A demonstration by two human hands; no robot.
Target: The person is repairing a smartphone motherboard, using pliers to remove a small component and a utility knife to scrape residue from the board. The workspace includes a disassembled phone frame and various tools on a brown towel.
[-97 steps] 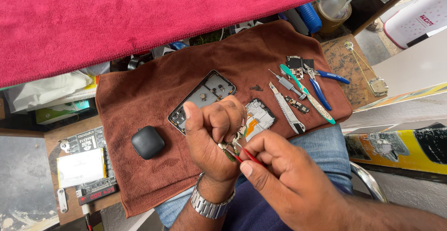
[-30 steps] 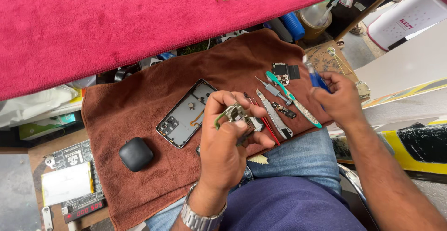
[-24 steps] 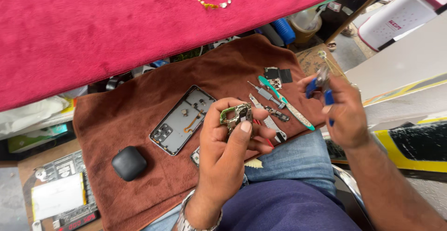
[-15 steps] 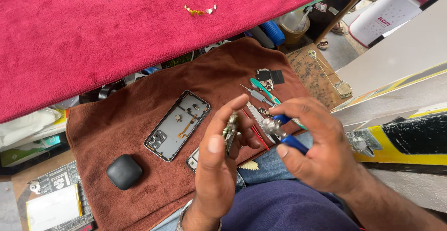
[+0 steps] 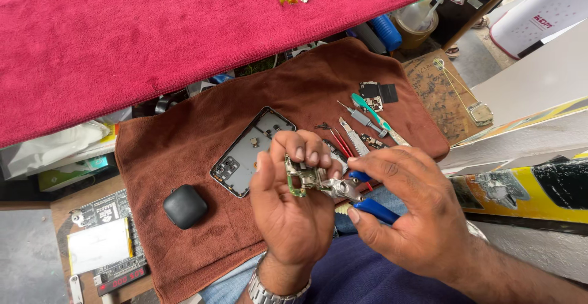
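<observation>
Now, centre frame: left hand (image 5: 288, 215) fingers pinch small green circuit board (image 5: 301, 180); right hand (image 5: 413, 209) grips blue-handled metal pliers (image 5: 358, 195), jaws biting board's edge, above brown towel (image 5: 184, 151).

A brown towel (image 5: 196, 151) covers the lap and bench. On it lie an opened phone frame (image 5: 248, 154) at the centre, a dark rounded case (image 5: 185, 206) at eight o'clock, and small tools (image 5: 361, 123) with black parts (image 5: 376, 91) at two o'clock.
</observation>
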